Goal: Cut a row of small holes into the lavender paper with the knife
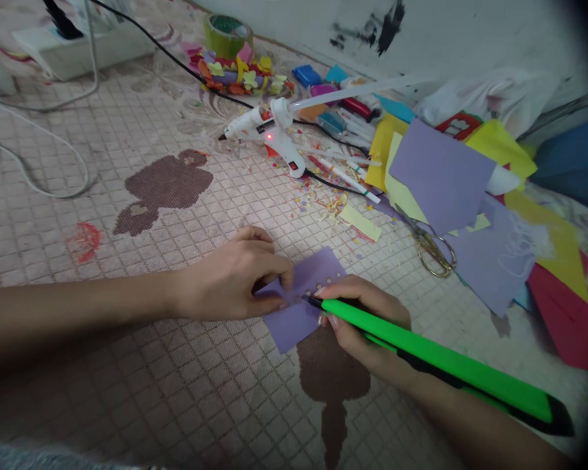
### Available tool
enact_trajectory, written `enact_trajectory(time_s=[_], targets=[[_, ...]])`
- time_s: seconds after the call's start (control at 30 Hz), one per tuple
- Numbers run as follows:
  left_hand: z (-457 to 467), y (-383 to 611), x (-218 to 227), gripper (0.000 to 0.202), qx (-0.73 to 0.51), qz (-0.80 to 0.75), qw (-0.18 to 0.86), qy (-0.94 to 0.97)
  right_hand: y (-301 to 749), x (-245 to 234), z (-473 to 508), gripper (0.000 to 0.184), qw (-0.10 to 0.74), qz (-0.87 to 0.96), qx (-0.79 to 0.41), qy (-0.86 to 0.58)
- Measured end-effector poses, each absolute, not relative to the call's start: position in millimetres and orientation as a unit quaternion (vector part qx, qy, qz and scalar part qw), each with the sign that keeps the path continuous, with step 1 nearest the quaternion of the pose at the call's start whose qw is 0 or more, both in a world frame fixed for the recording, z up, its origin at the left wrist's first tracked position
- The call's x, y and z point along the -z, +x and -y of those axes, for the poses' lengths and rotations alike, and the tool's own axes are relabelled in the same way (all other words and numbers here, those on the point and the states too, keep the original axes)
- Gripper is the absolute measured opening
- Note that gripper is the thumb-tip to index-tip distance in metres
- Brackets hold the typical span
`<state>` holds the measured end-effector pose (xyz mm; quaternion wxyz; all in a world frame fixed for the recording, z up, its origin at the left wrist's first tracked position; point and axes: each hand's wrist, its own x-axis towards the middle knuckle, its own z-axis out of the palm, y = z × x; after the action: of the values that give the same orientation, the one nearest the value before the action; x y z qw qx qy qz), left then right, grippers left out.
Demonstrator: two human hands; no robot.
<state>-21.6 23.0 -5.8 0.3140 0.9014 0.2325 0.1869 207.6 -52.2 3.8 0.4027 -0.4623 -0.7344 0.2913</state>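
Observation:
A small piece of purple paper [291, 324] lies flat on the tiled-pattern mat, with a row of small pale dots or holes near its upper edge. My left hand [232, 277] rests on its left side, fingertips curled down onto the paper. My right hand [362, 320] grips a bright green utility knife [445, 365], whose black tip touches the paper near the middle. The hands are close together, and they hide part of the sheet.
Right of the hands lie gaiter-free stacks of lilac, yellow and red paper [441, 176] and gold-handled scissors [428, 251]. Farther back are a white hot glue gun [267, 134], paper scraps, foam shapes [235, 72], a tape roll [222, 36] and a power strip [78, 55] with cables.

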Motion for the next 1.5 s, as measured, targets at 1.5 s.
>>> enact_trajectory(time_s=[1.5], targets=[[-46.7,-5.7,-8.5,0.020,-0.168,-0.194,0.423,0.869,214.2,-3.5,50.2,0.017,0.404,0.643,-0.452,-0.468]])
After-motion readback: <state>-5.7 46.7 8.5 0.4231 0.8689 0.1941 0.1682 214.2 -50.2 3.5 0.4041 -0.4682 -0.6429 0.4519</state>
